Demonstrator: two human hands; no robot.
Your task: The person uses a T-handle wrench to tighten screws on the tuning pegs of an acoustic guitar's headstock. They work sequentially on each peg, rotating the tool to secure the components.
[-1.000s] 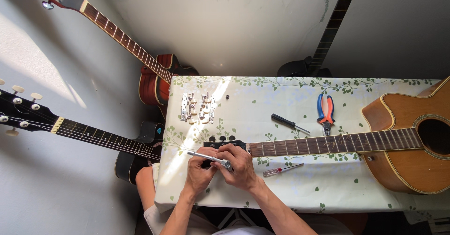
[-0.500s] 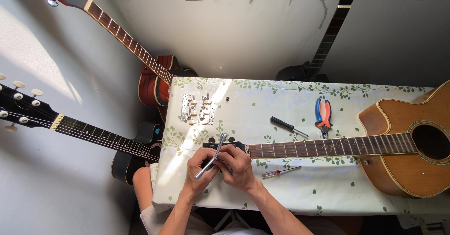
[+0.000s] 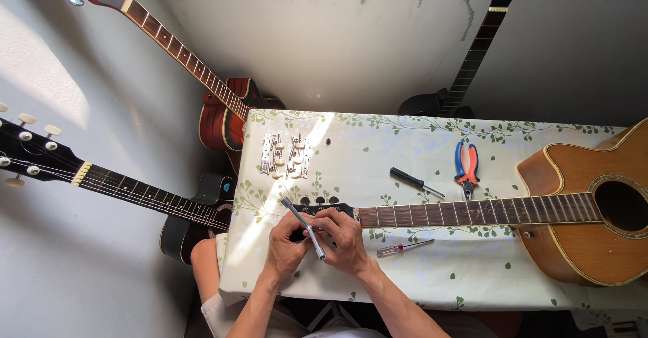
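Headstock (image 3: 322, 209) of the brown acoustic guitar (image 3: 580, 210), dark and set with round tuner posts, lies flat near the front left part of the table with the leaf-patterned cloth (image 3: 378, 142); the guitar's neck runs to the right and its body overhangs the table's right end. We note 2 hands at the headstock. Our left hand (image 3: 285, 247) is closed around a slim grey metal rod-shaped tool (image 3: 304, 219), which stands tilted, its upper end pointing up-left and its lower end between both hands. Our right hand (image 3: 345, 240) rests curled over the headstock's near edge, fingers touching the tool's lower part; we cannot tell how firmly it grips.

Beyond the headstock, 2 groups of silver tuning machines with cream buttons (image 3: 286, 155) lie side by side on the cloth. A small red-handled screwdriver (image 3: 403, 247) lies just right of the right hand. A black-handled screwdriver (image 3: 416, 182) and pliers with red and blue grips (image 3: 466, 169) lie above the neck, well apart from the hands. We record 3 further guitars leaning at the wall: a red one (image 3: 226, 119), a black one (image 3: 192, 220) at left, and a dark neck (image 3: 480, 48) behind the table.
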